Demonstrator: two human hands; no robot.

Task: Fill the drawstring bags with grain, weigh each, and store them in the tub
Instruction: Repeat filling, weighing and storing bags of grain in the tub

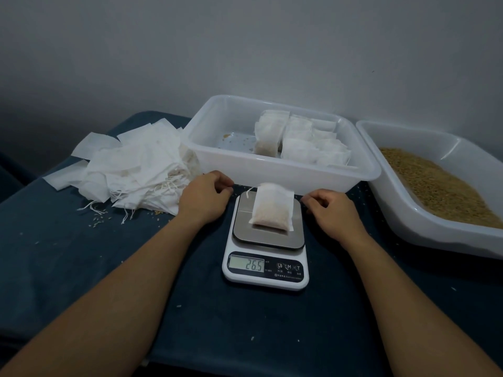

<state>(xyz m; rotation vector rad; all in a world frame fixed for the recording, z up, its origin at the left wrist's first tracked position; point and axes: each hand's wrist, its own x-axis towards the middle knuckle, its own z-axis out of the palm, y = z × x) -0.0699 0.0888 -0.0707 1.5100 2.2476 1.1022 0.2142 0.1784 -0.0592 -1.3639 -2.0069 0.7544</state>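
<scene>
Left hand (204, 196) just left of the scale (266, 242), fingers loosely curled, nothing held; whether the fingertips touch the bag's drawstring (249, 192), impossible to tell. Right hand (332, 210) just right of the scale, fingers likewise loosely curled and empty, apart from the bag. Between the hands, a filled drawstring bag (272, 210) lying flat on the scale's steel platform, grain showing through the white fabric, display reading 26.5. Behind the scale, a translucent tub (275, 174) with filled bags (299, 140) stacked along its right side and a few loose grains on its bare floor. To the right, a second tub (424, 221) holding loose grain (438, 187). To the left, a heap of empty bags (130, 167) with strings trailing, touching the tub's left wall. All resting on a dark blue worktop (81, 254), scattered with stray grains.
</scene>
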